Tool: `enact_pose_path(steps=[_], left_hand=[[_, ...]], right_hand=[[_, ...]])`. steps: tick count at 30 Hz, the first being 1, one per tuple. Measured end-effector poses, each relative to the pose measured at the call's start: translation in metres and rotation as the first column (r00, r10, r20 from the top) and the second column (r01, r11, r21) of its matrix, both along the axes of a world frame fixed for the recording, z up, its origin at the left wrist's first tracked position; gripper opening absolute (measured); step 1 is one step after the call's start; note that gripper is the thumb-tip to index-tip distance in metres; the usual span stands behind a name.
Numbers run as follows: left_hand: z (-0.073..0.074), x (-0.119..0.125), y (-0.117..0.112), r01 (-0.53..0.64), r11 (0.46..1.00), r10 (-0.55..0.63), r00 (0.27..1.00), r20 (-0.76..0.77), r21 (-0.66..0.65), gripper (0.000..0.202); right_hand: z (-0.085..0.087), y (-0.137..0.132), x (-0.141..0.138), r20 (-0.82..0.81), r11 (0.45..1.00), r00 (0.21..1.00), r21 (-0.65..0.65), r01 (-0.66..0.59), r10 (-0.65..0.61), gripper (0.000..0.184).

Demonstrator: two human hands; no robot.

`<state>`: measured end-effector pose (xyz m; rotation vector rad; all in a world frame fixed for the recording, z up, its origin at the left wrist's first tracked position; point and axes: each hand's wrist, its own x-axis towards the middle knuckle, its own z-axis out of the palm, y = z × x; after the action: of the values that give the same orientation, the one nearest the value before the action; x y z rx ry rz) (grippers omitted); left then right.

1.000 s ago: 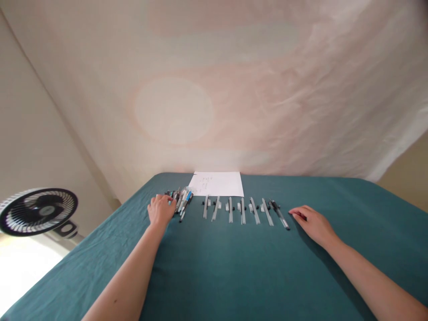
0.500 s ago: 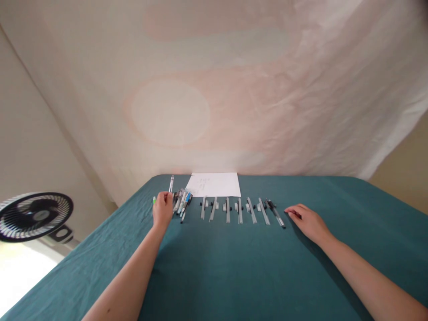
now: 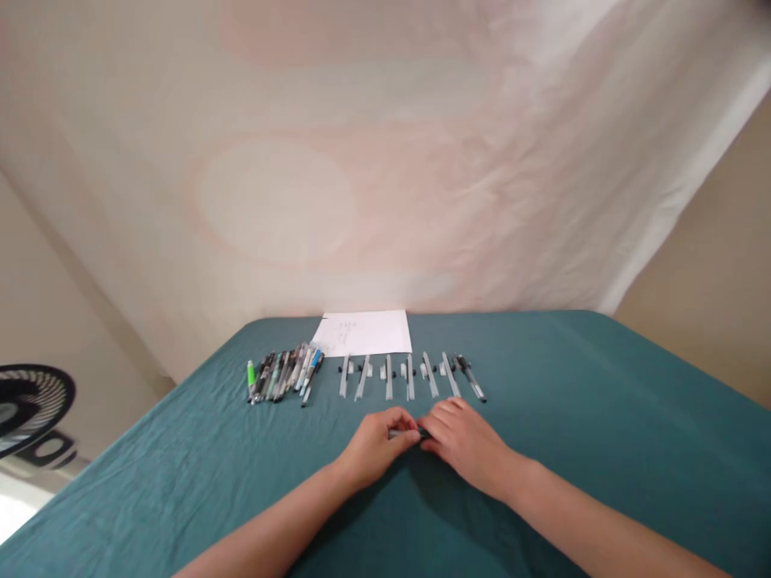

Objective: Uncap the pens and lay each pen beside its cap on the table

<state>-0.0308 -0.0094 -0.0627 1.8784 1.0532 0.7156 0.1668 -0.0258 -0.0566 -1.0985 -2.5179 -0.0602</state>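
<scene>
My left hand (image 3: 377, 445) and my right hand (image 3: 467, 441) meet over the middle of the cloth, both closed on one pen (image 3: 394, 433). A pale length of the pen shows at my left fingers, and its dark end sits at my right fingertips; most of it is hidden. Beyond my hands runs a row of spread-out clear pen parts (image 3: 389, 379), with small dark and clear pieces beside them. At the row's right end lies a black-and-clear pen (image 3: 471, 379).
A heap of pens (image 3: 289, 373) lies at the left, with a bright green one (image 3: 251, 373) at its edge. Behind, a white sheet of paper (image 3: 373, 331) with faint writing rests on the green tablecloth (image 3: 572, 377). A fan (image 3: 33, 405) stands beyond the left table edge.
My left hand has carried a pen from the heap to the middle, nearer me. My right hand has moved left to meet it and grips the pen's dark end. The view has shifted right.
</scene>
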Motion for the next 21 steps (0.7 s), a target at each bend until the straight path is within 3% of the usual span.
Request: enact_pose_path(steps=[4,9,16,21], left_hand=[[-0.009,-0.005,0.006,0.006,0.996,0.002,0.997,0.079,-0.093,0.018],[-0.009,-0.021,0.023,-0.084,0.996,0.087,0.993,0.083,-0.043,0.018],[0.0,-0.022,0.019,-0.099,0.96,0.125,0.989,-0.083,0.262,0.014],[0.0,-0.023,0.016,-0.06,0.92,0.113,0.987,-0.116,0.386,0.016]], right_hand=[[-0.015,0.001,0.005,-0.08,0.97,0.995,-0.237,0.046,-0.067,0.021],[-0.013,0.006,0.02,-0.206,0.893,0.966,-0.447,0.048,-0.155,0.03],[-0.016,0.012,0.021,-0.348,0.842,0.909,-0.539,0.007,-0.23,0.041],[-0.013,0.014,0.019,-0.439,0.729,0.854,-0.676,-0.111,-0.277,0.047]])
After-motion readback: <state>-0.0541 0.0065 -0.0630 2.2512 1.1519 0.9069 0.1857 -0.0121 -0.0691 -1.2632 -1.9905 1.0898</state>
